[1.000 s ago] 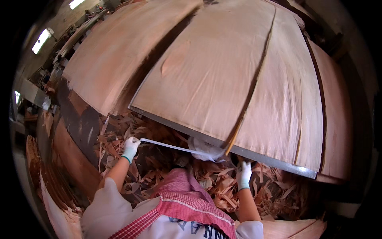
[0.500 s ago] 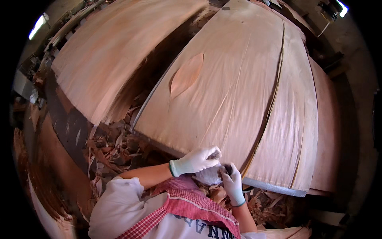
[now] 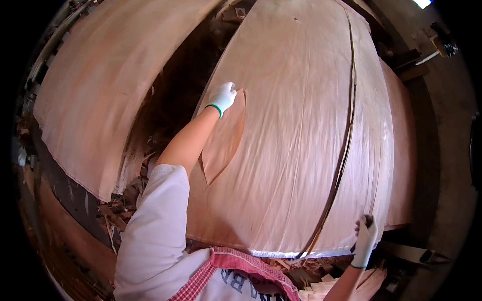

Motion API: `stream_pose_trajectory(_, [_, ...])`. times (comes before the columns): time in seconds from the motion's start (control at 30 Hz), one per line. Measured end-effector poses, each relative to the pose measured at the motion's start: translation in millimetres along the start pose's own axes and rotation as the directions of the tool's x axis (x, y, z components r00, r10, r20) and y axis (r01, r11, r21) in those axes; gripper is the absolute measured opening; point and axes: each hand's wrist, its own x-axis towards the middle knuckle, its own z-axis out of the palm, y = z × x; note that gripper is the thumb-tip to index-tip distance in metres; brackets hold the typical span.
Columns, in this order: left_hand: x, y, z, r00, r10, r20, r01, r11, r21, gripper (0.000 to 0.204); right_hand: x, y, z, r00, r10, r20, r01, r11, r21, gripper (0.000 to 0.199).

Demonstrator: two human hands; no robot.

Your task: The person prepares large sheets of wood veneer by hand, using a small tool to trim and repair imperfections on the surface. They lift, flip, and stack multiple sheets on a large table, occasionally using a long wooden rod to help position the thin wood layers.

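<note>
A wide pale wood veneer sheet (image 3: pixel 281 165) lies in front of me on a stack. In its left part is a leaf-shaped, redder piece or opening (image 3: pixel 226 138) with pointed ends; I cannot tell which it is. My left hand (image 3: pixel 222 96), in a white glove with a green cuff, reaches to its upper end, fingers curled together; what they grip, if anything, is hidden. My right hand (image 3: pixel 366 236), gloved with dark-stained fingertips, hovers by the sheet's near right corner. Its fingers are bent in, and their contents cannot be made out.
A long dark split (image 3: pixel 348 133) runs down the sheet's right side. Another veneer stack (image 3: pixel 120 70) stands at left across a dark gap. Veneer scraps (image 3: pixel 120 215) litter the lower left, with cut strips (image 3: pixel 369 286) at the lower right. A metal edge (image 3: pixel 281 254) borders the near side.
My hands have parted from over a crumpled whitish thing at the near edge. The left has stretched forward to the leaf shape; the right has moved rightward. The view has shifted.
</note>
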Motion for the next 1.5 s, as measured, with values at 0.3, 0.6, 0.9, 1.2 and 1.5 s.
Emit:
stream_pose_trajectory(0.3, [1, -16, 8, 1.0, -0.008, 0.019, 0.012, 0.975, -0.223, 0.018, 66, -114, 187, 0.894, -0.145, 0.425, 0.154, 0.988, 0.014, 0.022])
stream_pose_trajectory(0.6, [2, -1, 1, 0.991, 0.022, 0.13, 0.006, 0.978, -0.209, 0.018, 104, -179, 327, 0.734, -0.204, 0.648, 0.113, 0.977, 0.18, 0.028])
stream_pose_trajectory(0.9, [-16, 10, -51, 0.964, 0.11, 0.244, 0.067, 0.785, -0.616, 0.015, 106, -180, 398, 0.688, -0.156, 0.709, -0.074, 0.956, 0.283, 0.018])
stream_pose_trajectory(1.2, [0, 53, -171, 0.972, 0.214, 0.092, 0.004, 0.378, -0.926, 0.02, 110, -169, 401, 0.719, -0.105, 0.687, -0.158, 0.938, 0.308, 0.016])
stream_pose_trajectory(1.5, [9, 6, -23, 0.944, 0.091, 0.317, 0.085, 0.861, -0.501, 0.015, 105, -167, 402, 0.736, -0.148, 0.661, -0.119, 0.933, 0.341, 0.017])
